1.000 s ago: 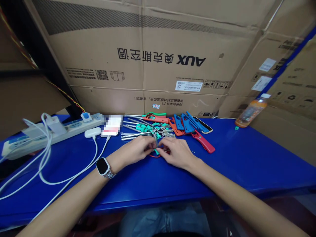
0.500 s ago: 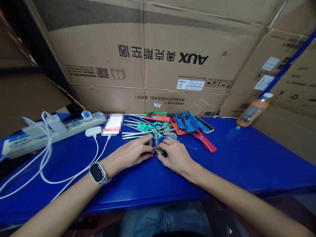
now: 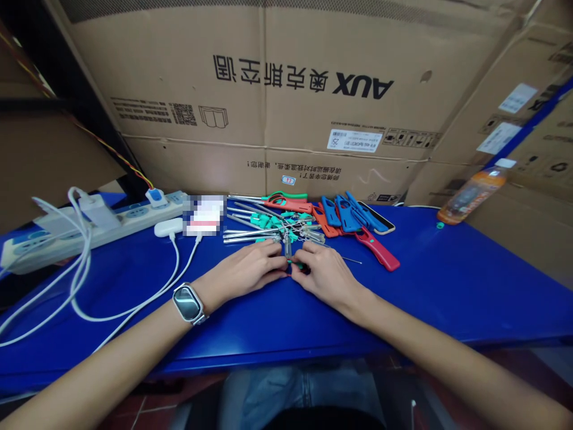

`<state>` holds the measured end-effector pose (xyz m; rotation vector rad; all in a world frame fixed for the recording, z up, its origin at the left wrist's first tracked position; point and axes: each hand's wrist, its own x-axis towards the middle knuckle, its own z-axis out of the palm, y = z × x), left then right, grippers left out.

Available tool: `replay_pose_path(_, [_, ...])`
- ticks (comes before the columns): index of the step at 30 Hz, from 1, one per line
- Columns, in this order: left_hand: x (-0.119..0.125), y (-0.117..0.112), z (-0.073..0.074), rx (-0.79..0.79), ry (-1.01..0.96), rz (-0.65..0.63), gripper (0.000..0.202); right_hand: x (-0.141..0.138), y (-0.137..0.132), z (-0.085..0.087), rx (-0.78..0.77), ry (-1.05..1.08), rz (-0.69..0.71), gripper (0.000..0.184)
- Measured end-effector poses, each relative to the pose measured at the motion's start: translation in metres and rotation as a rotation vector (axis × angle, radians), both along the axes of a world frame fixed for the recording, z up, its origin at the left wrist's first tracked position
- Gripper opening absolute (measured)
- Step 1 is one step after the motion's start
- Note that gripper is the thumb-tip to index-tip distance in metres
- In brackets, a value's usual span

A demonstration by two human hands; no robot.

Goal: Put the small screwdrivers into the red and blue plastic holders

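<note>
Bent fingers [image 3: 277, 263] hide most of a green bit [image 3: 294, 264] between the left hand [image 3: 253, 267] and right hand [image 3: 326, 272], just below a clear tube [image 3: 287, 246]; I can't tell if they pinch it

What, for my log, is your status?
Left hand, right hand close together; grips partly hidden. Clear part between them. Metal tubes, green parts piled just beyond.

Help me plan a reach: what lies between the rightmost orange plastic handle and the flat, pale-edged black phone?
Blue plastic handles lie bunched together between the orange plastic handle and the black phone, as the head view shows.
</note>
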<state>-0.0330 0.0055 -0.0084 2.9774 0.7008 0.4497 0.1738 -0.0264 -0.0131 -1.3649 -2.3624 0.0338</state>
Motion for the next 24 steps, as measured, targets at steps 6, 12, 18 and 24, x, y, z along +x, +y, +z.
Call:
replay_pose_path(6, [-0.003,0.002,-0.003,-0.046,-0.043,0.003,0.033,0.002,0.011,-0.002,-0.060,0.139,-0.005,0.004])
replay_pose_path(12, [-0.004,0.003,-0.004,-0.016,-0.044,-0.019,0.032,0.001,0.007,0.009,-0.049,-0.019,-0.012,0.009])
replay_pose_path(18, [-0.005,0.004,-0.006,-0.013,-0.077,-0.041,0.032,-0.004,-0.001,0.016,-0.042,-0.183,-0.032,0.012])
replay_pose_path(24, [-0.005,0.005,-0.007,0.004,-0.089,-0.082,0.033,-0.008,0.000,0.013,-0.067,-0.182,-0.051,0.019])
